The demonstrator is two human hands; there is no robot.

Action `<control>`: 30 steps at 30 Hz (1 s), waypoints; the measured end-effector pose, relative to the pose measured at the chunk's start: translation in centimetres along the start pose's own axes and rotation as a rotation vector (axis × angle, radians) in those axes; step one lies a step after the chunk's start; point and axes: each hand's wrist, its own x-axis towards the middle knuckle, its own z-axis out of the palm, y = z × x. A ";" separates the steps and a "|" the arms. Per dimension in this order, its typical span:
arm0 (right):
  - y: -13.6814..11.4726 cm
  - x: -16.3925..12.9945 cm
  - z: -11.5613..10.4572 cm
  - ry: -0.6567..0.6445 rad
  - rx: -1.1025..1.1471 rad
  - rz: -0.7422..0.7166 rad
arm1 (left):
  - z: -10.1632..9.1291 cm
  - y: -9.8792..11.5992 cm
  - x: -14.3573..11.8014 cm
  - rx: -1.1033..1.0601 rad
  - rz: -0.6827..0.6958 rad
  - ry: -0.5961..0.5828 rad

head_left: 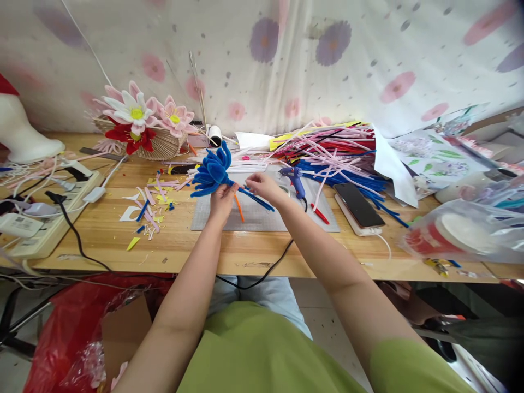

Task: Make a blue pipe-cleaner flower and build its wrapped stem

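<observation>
The left hand [222,197] grips the blue pipe-cleaner flower [213,170] just under its head, above the cutting mat [262,215] on the tabletop [184,245]. The right hand [262,186], at three o'clock from it, pinches the trailing stems. It looks light, fuzzy and bendy; holding it at the bunched base seems safest.

Base of blue pipe-cleaner flower [213,170] hidden inside left hand [222,199]; white foam form [22,134] cut by left edge; bagged items [462,232] blurred.
</observation>
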 end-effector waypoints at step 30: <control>4.2 3.4 -0.6 0.178 -0.983 -1.046 | 3.3 2.7 3.8 -0.321 -0.567 0.266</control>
